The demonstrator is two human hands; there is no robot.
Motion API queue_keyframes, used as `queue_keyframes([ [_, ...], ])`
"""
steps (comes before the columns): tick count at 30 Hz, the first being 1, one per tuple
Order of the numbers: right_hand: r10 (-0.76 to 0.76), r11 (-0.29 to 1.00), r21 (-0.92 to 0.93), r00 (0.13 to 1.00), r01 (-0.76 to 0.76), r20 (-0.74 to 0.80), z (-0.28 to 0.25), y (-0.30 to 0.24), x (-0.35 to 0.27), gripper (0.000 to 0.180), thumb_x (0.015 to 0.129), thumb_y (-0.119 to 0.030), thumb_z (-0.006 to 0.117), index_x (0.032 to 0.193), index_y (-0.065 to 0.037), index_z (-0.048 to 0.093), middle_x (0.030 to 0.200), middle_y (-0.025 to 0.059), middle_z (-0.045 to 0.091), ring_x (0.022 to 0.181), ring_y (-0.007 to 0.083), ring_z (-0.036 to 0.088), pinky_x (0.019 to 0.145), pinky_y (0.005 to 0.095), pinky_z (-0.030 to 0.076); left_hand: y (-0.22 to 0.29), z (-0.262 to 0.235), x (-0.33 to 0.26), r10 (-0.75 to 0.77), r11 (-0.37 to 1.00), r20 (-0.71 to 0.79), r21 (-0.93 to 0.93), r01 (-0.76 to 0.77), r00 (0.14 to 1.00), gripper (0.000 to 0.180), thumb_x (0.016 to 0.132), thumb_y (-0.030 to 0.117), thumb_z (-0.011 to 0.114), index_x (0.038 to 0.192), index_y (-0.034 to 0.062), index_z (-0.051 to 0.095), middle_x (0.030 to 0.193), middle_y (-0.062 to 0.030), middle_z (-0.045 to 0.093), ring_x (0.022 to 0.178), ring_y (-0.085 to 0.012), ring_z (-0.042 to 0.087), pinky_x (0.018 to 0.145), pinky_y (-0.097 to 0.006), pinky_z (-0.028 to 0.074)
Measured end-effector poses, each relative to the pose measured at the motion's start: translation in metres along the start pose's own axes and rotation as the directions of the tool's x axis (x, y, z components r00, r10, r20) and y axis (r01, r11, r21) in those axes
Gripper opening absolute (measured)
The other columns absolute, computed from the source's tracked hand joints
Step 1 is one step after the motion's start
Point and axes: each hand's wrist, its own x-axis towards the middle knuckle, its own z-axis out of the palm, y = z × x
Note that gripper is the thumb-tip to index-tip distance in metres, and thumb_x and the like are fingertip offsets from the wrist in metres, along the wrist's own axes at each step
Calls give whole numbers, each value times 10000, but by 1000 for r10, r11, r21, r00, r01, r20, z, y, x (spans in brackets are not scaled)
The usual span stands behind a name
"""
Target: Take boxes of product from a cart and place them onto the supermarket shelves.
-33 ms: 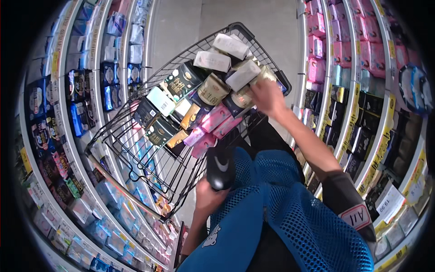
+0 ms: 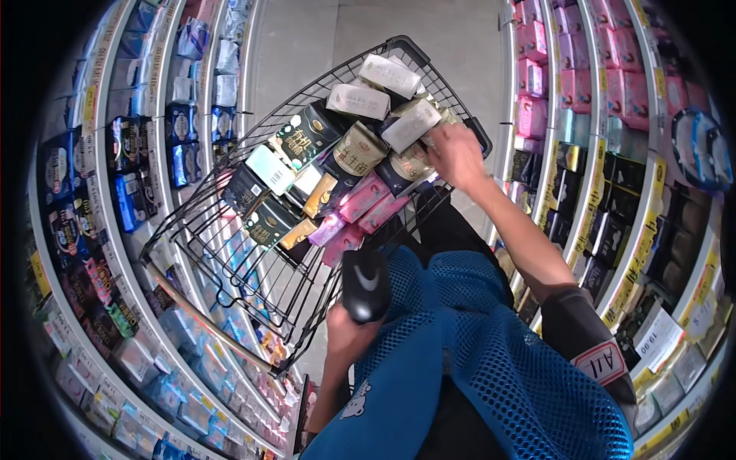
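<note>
My left hand (image 2: 349, 331) is wrapped round the handle of a black handheld scanner (image 2: 365, 287), held upright in front of my blue mesh vest. My right hand (image 2: 458, 157) is over the right side of the black wire shopping cart (image 2: 207, 239), beside a white-topped pack (image 2: 412, 127) and a gold-and-dark pack (image 2: 406, 167). Its fingers look parted, with nothing visible in them; whether the fingertips touch a pack I cannot tell. Among the packs in the cart are a dark green pack (image 2: 307, 133), a gold-fronted pack (image 2: 359, 149) and pink packs (image 2: 363, 197).
Shelves of blue and dark packages (image 2: 134, 192) rise on the left. On the right, shelves hold pink packs (image 2: 534, 107) and dark ones. A white price card (image 2: 658, 335) sticks out at lower right. Grey floor (image 2: 303, 54) shows beyond the cart.
My right hand has lifted slightly off the packs, its fingers now looser. The scanner in my left hand has shifted a little left and down. The packs lie as before.
</note>
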Motion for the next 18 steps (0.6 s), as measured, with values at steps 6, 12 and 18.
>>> queue_keyframes([
  [6,252,962,-157,946,-222,203,18,23,29,744,698,-341,730,1259,14,394,1172,211,506,1095,331,510,930,411,436,-20,-25,6,49,999,-50,17,-48,998,346,653,92,769,946,-19,623,849,-166,671,783,-261,675,699,-346,520],
  [12,467,870,-68,773,-488,429,32,27,38,1050,523,-477,830,1315,-9,323,1247,249,458,1143,382,501,925,456,445,-24,-24,-1,52,998,-47,-38,-53,998,346,645,95,774,932,-25,621,856,-174,671,788,-287,672,700,-366,521],
  [18,528,815,-31,720,-578,451,61,20,8,1115,437,-586,812,1282,-1,380,1222,259,467,1133,395,497,913,449,450,-15,-20,-1,-15,998,-6,-59,15,1000,296,705,38,744,973,-29,638,866,-107,682,807,-163,650,760,-294,497],
])
